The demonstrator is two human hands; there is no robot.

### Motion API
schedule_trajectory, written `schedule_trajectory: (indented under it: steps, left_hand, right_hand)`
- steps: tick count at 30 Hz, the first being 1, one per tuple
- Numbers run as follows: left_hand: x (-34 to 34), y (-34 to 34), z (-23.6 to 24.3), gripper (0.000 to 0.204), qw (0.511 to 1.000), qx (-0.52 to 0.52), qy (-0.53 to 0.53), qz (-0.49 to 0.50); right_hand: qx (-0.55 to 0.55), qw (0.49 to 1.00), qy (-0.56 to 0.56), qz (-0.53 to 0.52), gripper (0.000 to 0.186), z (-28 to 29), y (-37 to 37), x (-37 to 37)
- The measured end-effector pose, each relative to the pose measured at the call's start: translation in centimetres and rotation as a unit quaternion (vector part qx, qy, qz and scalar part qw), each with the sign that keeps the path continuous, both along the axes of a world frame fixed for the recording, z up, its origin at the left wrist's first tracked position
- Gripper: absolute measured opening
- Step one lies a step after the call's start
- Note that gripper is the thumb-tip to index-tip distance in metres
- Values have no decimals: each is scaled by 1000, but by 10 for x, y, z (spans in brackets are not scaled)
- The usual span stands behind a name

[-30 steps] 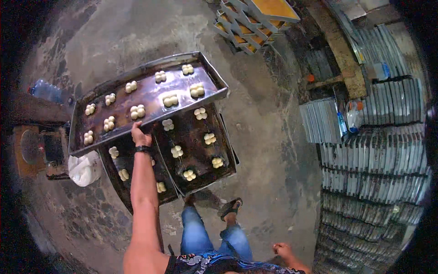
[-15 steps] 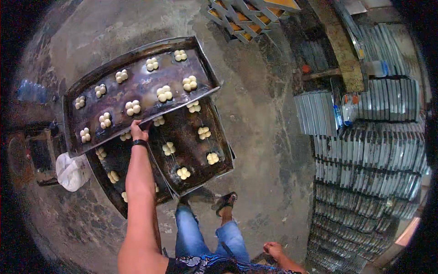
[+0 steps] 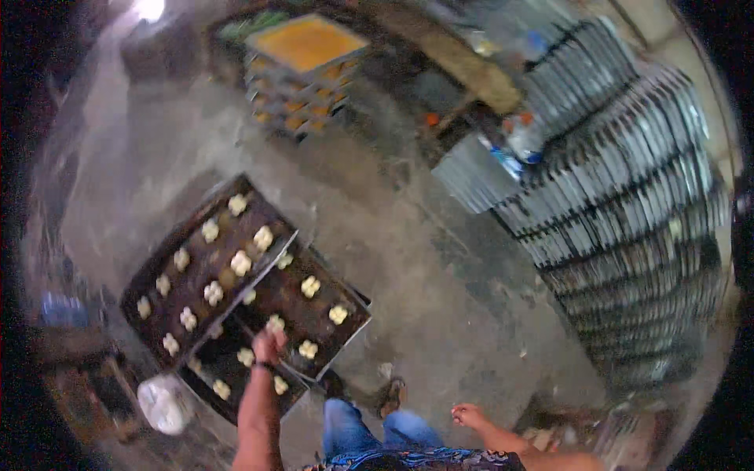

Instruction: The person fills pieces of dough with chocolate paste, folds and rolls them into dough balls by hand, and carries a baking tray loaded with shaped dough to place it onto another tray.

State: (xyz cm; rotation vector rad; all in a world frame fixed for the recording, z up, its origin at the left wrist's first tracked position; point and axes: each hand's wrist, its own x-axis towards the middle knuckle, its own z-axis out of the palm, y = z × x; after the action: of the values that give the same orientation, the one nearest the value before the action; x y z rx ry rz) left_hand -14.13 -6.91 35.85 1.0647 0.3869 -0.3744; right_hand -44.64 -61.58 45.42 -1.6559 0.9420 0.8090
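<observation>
A dark, blue-patterned top is worn over blue jeans; a dark wristband is worn on the left.

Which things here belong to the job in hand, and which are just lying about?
Seemingly in use: dark trays, pale dough clusters on them, left hand over them.

Apparently lying about: orange-topped stack, white bag, rows of grey metal pans to the right.
</observation>
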Motion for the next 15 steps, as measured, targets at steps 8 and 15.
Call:
schedule_trajectory:
  steps: [8,15]
  left_hand:
    - [-153,-223,212,23,869,73,212,-442]
    - [-265,-367,396,40,761,295,93,-571]
  right_hand:
    - [-242,963,-76,-89,21,122,17,-132]
    - [-275,948,13,-157,21,145,66,-370]
